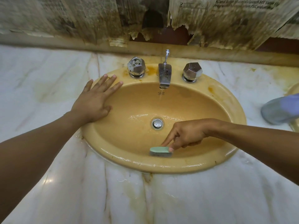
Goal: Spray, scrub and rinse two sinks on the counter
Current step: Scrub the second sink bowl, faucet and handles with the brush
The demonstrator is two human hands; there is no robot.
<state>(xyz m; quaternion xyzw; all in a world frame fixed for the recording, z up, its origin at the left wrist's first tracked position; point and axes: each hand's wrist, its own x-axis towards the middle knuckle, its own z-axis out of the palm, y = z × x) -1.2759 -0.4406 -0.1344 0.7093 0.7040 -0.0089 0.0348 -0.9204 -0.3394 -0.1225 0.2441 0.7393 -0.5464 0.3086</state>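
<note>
The step in hand looks like the scrub running into the rinse on the oval mustard-yellow ceramic sink point(161, 166), set in the white veined marble counter point(64, 191); taking the round chrome drain stopper point(157, 123) as the mark, the right hand point(187, 135) reaches in just nearer than it, fingertips pinching the end of a green-topped sponge with a grey scouring underside point(160, 151), which lies against the bowl's near wall; the left hand point(95, 101) rests left of and beyond the stopper, fingers straight and spread flat on the rim, holding nothing; straight beyond the stopper, a thin stream of water point(160, 97) falls from the tarnished chrome spout point(164, 75) and pools around it; orange stains remain on the far rim, so the next move probably calls for working the sponge up there under firm pressure; far right of the stopper lies a blurred bluish object point(281, 109), too unclear to name, beside a sliver of what may be the second sink point(293, 89), seemingly still to do.
</note>
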